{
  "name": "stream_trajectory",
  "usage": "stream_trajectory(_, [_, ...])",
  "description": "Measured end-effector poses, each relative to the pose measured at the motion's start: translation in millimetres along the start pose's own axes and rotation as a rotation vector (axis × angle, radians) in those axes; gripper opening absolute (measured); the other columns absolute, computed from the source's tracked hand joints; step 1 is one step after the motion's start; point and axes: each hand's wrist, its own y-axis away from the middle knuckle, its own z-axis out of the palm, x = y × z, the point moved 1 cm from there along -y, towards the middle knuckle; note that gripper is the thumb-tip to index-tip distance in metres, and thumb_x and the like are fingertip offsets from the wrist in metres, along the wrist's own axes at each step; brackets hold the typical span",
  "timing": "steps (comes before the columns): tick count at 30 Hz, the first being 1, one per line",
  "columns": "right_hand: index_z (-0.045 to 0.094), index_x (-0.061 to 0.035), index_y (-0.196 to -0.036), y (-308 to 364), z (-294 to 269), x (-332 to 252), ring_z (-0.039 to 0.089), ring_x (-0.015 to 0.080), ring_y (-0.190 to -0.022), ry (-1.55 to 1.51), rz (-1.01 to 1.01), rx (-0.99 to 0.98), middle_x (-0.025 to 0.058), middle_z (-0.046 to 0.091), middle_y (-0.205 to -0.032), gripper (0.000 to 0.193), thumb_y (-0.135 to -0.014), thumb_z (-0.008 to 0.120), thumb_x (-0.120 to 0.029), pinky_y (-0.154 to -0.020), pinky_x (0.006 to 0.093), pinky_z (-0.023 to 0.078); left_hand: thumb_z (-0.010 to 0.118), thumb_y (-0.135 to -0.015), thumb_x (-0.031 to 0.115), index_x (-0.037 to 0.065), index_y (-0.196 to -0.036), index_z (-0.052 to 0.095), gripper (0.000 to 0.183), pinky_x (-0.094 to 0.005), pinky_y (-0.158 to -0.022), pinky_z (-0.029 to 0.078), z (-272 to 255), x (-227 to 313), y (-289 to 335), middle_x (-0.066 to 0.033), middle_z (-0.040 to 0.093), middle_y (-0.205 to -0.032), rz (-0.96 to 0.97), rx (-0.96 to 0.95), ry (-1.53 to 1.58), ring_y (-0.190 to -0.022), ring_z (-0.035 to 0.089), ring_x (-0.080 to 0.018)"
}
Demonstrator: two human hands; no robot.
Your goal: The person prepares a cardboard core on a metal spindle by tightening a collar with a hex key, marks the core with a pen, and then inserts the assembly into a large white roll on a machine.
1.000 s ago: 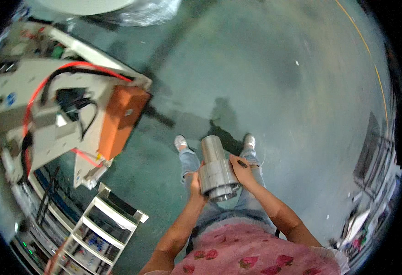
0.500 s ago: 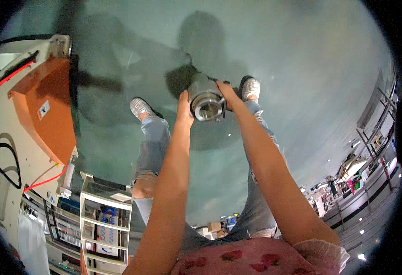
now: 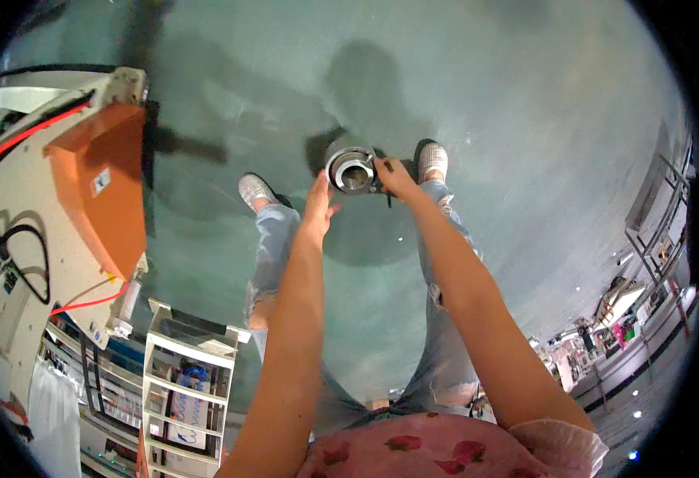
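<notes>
A silver metal cylinder (image 3: pixel 336 151) with a thick ringed opening (image 3: pixel 353 173) at its top stands between my feet, low over the floor. My right hand (image 3: pixel 397 180) is closed at its right side, around what looks like a dark lever or handle by the rim. Against or just beside the cylinder's left side is my left hand (image 3: pixel 318 207), its fingers stretched out and a gap showing between them. Whether it still touches the metal I cannot tell. The cylinder's base is hidden under its own top.
To the left stands a cream machine with an orange cover (image 3: pixel 103 191) and red and black cables. A white shelf rack (image 3: pixel 190 390) is at lower left. Metal railings (image 3: pixel 644 247) and cluttered benches line the far right. My shoes (image 3: pixel 434 161) flank the cylinder on the green floor (image 3: pixel 517 191).
The cylinder has tipped more upright and sits slightly farther away. My left hand has loosened and slid down its side, fingers now apart. My right hand stays at the lever side.
</notes>
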Motion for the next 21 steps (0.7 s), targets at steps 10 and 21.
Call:
stream_trajectory(10, [0.053, -0.0012, -0.072, 209.8, -94.2, -177.4, 0.052, 0.0346, -0.072, 0.595, -0.401, 0.041, 0.0186, 0.055, -0.074, 0.023, -0.078, 0.043, -0.021, -0.064, 0.0424, 0.041, 0.036, -0.084, 0.037, 0.011, -0.112, 0.045, 0.039, -0.0274, -0.054, 0.042, -61.7, 16.7, 178.6, -0.0033, 0.056, -0.083, 0.448, -0.074, -0.449, -0.068, 0.053, -0.0116])
stream_trajectory(21, [0.039, -0.0003, -0.065, 386.7, -63.3, -485.1, 0.051, 0.0313, -0.057, 0.508, -1.359, -0.062, 0.0184, 0.045, -0.055, 0.024, -0.082, 0.04, -0.017, -0.049, 0.0371, 0.038, 0.035, -0.085, 0.037, 0.004, -0.112, 0.04, 0.043, -0.0289, -0.065, 0.046, -205.8, 111.6, 443.1, -0.0101, 0.053, -0.093, 1.013, 0.013, 0.481, -0.076, 0.055, -0.0168])
